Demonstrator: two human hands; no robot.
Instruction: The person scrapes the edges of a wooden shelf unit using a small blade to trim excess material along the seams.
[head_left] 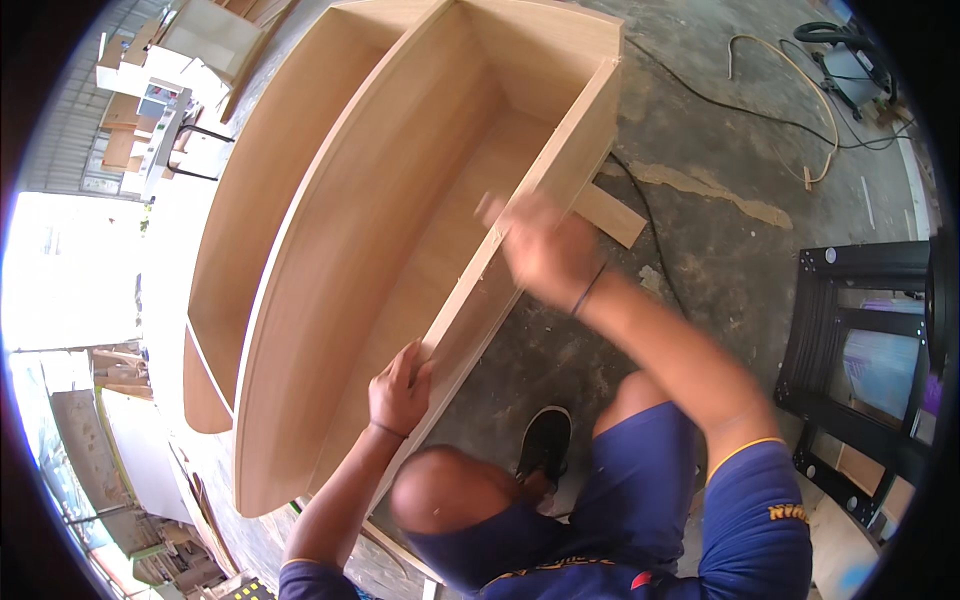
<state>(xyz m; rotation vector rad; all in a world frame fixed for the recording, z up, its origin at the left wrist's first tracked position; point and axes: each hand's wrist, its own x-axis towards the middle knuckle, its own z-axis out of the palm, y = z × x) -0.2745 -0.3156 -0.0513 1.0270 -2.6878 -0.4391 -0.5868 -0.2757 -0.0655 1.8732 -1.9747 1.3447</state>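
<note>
A long cabinet of pale wood [345, 215] lies before me, with curved panels and open compartments between them. My left hand [400, 392] is closed over the top edge of its near side panel [468, 290], toward the end closest to me. Farther along that same edge is my right hand [548, 245], smeared by motion. Its fingers are too blurred to show whether they hold anything or touch the panel. Small rough spots mark the panel's edge between the two hands.
A short wooden board [612, 216] lies on the concrete floor beside the cabinet. A black cable [650, 205] runs past it. Black metal frames [865, 330] stand at the right. A vacuum-like machine [850, 70] with a pale hose [822, 95] sits far right.
</note>
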